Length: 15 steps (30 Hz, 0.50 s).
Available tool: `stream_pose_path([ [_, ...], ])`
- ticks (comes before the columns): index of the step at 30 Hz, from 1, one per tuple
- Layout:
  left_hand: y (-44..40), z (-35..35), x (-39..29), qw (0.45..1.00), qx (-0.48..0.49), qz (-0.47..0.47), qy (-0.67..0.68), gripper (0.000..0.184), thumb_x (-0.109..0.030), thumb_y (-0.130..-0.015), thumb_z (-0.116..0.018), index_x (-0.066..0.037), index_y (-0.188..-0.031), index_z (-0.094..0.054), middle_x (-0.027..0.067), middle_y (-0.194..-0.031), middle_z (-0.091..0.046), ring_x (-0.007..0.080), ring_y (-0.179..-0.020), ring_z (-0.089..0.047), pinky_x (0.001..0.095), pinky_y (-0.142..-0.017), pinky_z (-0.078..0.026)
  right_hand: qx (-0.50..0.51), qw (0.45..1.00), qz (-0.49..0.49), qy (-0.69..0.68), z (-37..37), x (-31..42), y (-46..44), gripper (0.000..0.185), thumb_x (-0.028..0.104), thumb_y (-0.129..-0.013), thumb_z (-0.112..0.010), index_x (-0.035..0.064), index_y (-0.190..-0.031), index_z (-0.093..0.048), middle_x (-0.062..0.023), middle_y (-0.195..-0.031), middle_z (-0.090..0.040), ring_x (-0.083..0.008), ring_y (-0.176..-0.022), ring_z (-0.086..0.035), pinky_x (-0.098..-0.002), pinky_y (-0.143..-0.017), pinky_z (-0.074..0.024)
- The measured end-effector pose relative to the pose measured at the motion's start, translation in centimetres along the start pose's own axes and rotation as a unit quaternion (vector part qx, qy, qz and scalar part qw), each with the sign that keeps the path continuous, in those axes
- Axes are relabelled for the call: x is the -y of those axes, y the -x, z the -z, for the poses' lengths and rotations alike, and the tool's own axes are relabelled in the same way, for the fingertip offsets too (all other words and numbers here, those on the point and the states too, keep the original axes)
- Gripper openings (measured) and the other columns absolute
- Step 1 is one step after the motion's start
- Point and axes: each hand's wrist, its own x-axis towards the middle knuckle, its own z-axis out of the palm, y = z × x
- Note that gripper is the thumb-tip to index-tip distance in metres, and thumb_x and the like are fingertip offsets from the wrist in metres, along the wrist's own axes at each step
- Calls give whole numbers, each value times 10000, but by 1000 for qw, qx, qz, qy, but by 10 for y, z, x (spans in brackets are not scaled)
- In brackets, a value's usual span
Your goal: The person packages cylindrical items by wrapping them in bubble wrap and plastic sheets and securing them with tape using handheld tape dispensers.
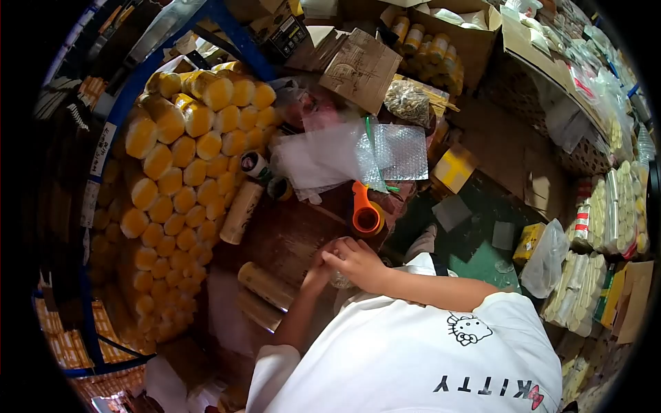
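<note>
My left hand [318,267] and my right hand [359,265] meet in front of my body, the right one's fingers bent over the left one's. Both are closed around something small, pale and shiny [340,280], mostly hidden beneath them. Just above the hands, an orange tape dispenser [366,215] rests on the dark red table [279,230]. To the left, wrapped rolls [267,286] lie near my left forearm, and a brown cylinder [242,212] leans beside the stack. Clear bags [313,162] and bubble wrap [403,153] lie at the table's far side.
A tall stack of yellow-ended rolls [184,175] fills the left, beside a blue rack post [107,148]. Cardboard [361,69] and a bag of small pale pieces [407,100] lie behind. Yellow boxes [454,167], a plastic bag [546,261] and pale bundles [609,213] are on the right.
</note>
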Motion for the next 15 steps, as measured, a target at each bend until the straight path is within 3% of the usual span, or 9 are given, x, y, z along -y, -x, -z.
stream_pose_path([
  [5, 4, 5, 1, 999, 35, -8, -17, 322, -19, -802, -463, -44, -1120, -507, 43, -1042, -542, 125, -976, -495, 253, -866, -376, -14, 996, 80, -34, 3, -3, 1, 338, 83, -659, -566, 107, -985, -484, -126, -1028, -490, -279, -976, -494, -366, -782, -442],
  [7, 7, 2, 0, 999, -8, 8, -31, 279, -50, -838, -449, -40, -1109, -511, 46, -1039, -544, 124, -968, -494, 246, -855, -377, -25, 979, 43, -196, 16, -9, 3, 277, 71, -659, -575, 87, -926, -506, -134, -1029, -487, -298, -937, -510, -357, -766, -449],
  [8, 12, -6, -6, 998, -62, 7, -28, 247, -103, -878, -431, -33, -1101, -512, 49, -1028, -549, 119, -955, -494, 241, -842, -378, -52, 981, -20, -187, 25, -9, 4, 260, 62, -676, -580, 75, -929, -519, -131, -1012, -495, -317, -882, -532, -352, -720, -464],
  [9, 11, -7, -10, 997, -66, 6, -26, 247, -103, -878, -431, -33, -1101, -512, 49, -1028, -549, 119, -955, -494, 241, -842, -378, -33, 976, -127, -175, 28, -10, 6, 269, 155, -715, -595, 63, -957, -522, -129, -970, -513, -322, -809, -560, -368, -675, -476],
  [11, 8, -6, -16, 998, -30, -9, -55, 233, -142, -899, -418, -26, -1077, -515, 50, -1022, -552, 115, -945, -493, 242, -839, -379, 50, 972, -194, -123, 34, -14, 9, 446, 288, -738, -603, 48, -1090, -468, -190, -1066, -453, -341, -740, -574, -364, -659, -478],
  [13, 7, -5, -12, 998, -36, -1, -56, 227, -143, -899, -419, -33, -1072, -517, 51, -1019, -554, 116, -943, -493, 243, -842, -378, 243, 945, -198, -97, 17, -14, 13, 672, 428, -731, -579, 4, -1201, -355, -221, -1128, -411, -351, -705, -579, -379, -645, -482],
  [14, 6, -7, -10, 998, -41, 10, -56, 221, -144, -899, -420, -40, -1067, -519, 51, -1016, -557, 117, -941, -492, 244, -845, -377, 243, 948, -170, -113, 31, -1, 11, 768, 498, -753, -523, -55, -1238, -302, -281, -1191, -377, -353, -885, -558, -399, -722, -473],
  [15, 8, -8, -9, 998, -40, 9, -55, 221, -144, -899, -420, -40, -1067, -519, 51, -1016, -557, 117, -941, -492, 244, -845, -377, 180, 972, -102, -112, 16, -1, 21, 840, 479, -720, -575, -60, -1271, -241, -287, -1193, -375, -380, -957, -520, -399, -746, -467],
])
